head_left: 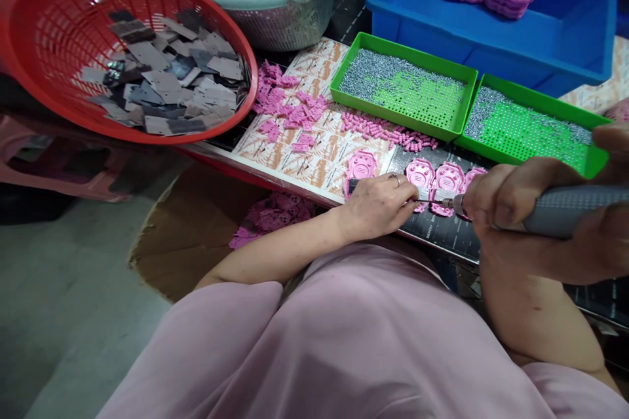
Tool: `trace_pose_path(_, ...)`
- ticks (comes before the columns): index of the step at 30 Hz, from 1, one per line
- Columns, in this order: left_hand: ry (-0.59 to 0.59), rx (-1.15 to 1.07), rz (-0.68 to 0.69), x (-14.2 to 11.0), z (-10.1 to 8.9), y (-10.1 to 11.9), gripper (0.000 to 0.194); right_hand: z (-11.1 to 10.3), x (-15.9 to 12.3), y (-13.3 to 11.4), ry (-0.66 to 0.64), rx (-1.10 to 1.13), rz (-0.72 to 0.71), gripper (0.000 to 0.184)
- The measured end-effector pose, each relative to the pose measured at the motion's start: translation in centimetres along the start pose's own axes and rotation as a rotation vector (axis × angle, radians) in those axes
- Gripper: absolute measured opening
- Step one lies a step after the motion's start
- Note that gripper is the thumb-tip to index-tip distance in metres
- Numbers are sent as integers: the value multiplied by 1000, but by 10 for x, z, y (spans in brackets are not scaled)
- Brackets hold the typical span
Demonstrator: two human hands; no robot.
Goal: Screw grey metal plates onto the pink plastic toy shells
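Two hands meet over a row of pink cases (448, 178), which lie on the table (275, 158) beneath and just beyond the grip. The right hand (501, 200) is wrapped round a grey screwdriver (572, 206), its thin bit (430, 201) reaching across to the left hand (381, 203), whose fingers bunch by the tip; whether they pinch a screw, I cannot tell. Loose screws (366, 72) lie in green trays (445, 114) beyond the grip. Working well here likely means bracing the case, keeping fingertips off the bit and aligning it squarely before pressing.
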State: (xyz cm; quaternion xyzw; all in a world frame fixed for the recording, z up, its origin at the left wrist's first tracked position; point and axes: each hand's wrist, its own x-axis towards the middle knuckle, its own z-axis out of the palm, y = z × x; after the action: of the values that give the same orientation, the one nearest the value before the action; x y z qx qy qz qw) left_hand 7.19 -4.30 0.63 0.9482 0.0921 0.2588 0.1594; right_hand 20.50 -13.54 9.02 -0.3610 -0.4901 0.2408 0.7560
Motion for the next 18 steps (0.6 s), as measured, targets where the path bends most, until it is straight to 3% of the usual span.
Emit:
trace_pose_path(4, -32, 47, 0, 0, 1, -1, 18, 2, 0, -1, -57, 31, -34, 24)
trace_pose_path(10, -108, 163, 16, 4, -5, 3, 20, 8, -1, -6, -37, -13, 81, 20)
trace_pose_path(18, -345, 237, 47, 22, -16, 11, 13, 10, -2, 4, -62, -58, 10, 22)
